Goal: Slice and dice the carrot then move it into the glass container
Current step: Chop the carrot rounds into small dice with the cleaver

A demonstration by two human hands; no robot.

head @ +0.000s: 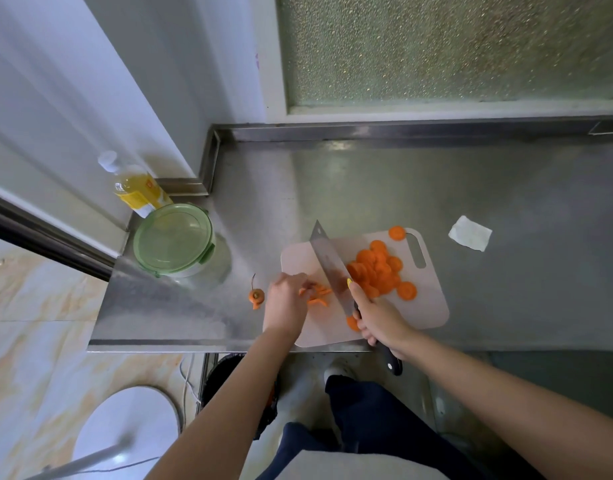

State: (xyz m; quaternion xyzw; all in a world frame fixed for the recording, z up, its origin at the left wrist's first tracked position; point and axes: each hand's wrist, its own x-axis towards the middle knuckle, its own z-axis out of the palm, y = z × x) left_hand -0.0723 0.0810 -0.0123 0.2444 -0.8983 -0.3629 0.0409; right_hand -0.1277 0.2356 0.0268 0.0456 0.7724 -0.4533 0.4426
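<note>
A pale cutting board [433, 299] lies near the steel counter's front edge. A heap of round carrot slices [379, 268] covers its right half. My right hand [379, 318] grips the black handle of a cleaver [329, 263], blade slanting across the board. Left of the blade, my left hand [286, 303] pinches thin carrot strips [318, 296] with curled fingertips. The glass container [175, 242], closed with a green lid, stands at the counter's left end. A carrot end [256, 295] lies on the counter beside my left hand.
A bottle of yellow liquid [135, 185] stands behind the container in the corner. A crumpled white paper [470, 233] lies on the steel counter [523, 271] to the right of the board. A white stool [128, 424] and a dark bin [225, 379] sit on the floor below.
</note>
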